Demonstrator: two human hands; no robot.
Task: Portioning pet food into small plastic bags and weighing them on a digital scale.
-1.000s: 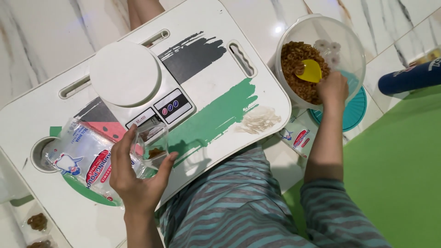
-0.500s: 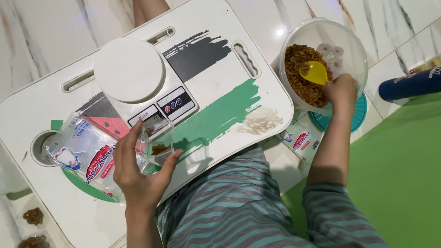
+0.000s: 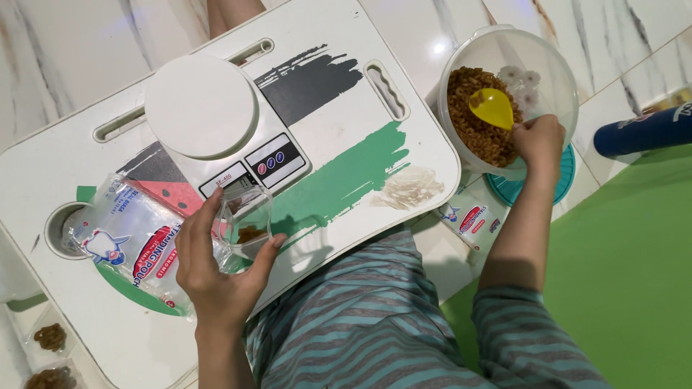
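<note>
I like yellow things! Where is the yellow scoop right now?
In the head view, the yellow scoop is at the upper right, inside the clear bowl, resting on the brown snacks, held by the right hand.

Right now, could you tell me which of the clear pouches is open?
The pouch in the left hand, beside the scale, holding brown bits; the others lie flat in packs.

A yellow scoop [image 3: 492, 108] over brown snacks [image 3: 472, 122]; white scale [image 3: 216, 126] on a white tray [image 3: 346, 43] brushed black, green and red; teal-and-grey striped shirt [image 3: 375, 324].

Glossy clear plastic pouch [image 3: 245, 220]; smooth white plastic scale [image 3: 216, 122]; translucent plastic bowl [image 3: 555, 79].
</note>
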